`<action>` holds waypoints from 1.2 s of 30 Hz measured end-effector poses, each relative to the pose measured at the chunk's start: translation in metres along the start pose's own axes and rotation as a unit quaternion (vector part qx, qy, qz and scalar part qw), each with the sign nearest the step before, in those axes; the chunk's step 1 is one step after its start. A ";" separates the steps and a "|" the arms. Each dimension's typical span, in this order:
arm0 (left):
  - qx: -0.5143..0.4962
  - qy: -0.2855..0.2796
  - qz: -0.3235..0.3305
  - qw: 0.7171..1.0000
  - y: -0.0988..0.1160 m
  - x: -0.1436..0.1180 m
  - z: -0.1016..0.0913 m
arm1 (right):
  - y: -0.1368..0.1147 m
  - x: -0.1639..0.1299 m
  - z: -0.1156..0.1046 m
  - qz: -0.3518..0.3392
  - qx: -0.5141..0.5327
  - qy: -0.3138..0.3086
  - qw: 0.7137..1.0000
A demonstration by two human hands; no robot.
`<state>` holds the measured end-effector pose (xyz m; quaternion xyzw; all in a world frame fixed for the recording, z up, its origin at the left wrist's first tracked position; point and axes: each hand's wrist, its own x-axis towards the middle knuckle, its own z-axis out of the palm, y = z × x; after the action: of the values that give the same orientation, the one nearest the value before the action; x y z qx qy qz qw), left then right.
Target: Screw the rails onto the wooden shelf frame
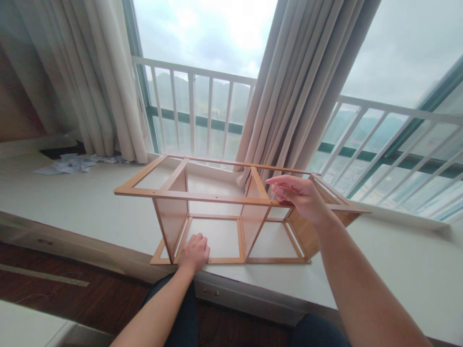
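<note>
Tan wooden open-frame shelf unit [255, 221]: mid-frame, on white window ledge [90, 202] | Right hand [294, 193]: right of centre, pinching slim pale piece [274, 192] (too small for me to identify) at upper rail [231, 198] | Left hand [194, 251]: lower centre, fingers curled at lower rail [226, 260], grasp indeterminable

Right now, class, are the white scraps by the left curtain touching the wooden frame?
Apart: the head view shows bare white surface between the white scraps and the wooden frame.
</note>
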<state>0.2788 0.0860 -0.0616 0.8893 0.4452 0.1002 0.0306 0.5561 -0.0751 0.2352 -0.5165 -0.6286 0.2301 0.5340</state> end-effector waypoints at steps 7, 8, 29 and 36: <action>-0.010 -0.003 -0.003 1.000 0.000 -0.001 -0.002 | -0.003 0.001 0.000 0.012 0.001 0.001 1.000; -0.013 -0.003 -0.004 1.000 0.000 -0.001 -0.002 | -0.003 0.002 0.000 0.011 -0.002 0.001 1.000; -0.017 -0.001 -0.006 1.000 0.002 -0.002 -0.003 | -0.004 0.006 -0.003 0.016 0.003 -0.003 1.000; -0.026 -0.002 -0.007 1.000 0.001 -0.002 -0.002 | 0.002 0.006 -0.006 0.013 -0.001 -0.015 1.000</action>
<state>0.2782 0.0838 -0.0593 0.8851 0.4488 0.1101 0.0551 0.5636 -0.0702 0.2381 -0.5217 -0.6303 0.2442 0.5205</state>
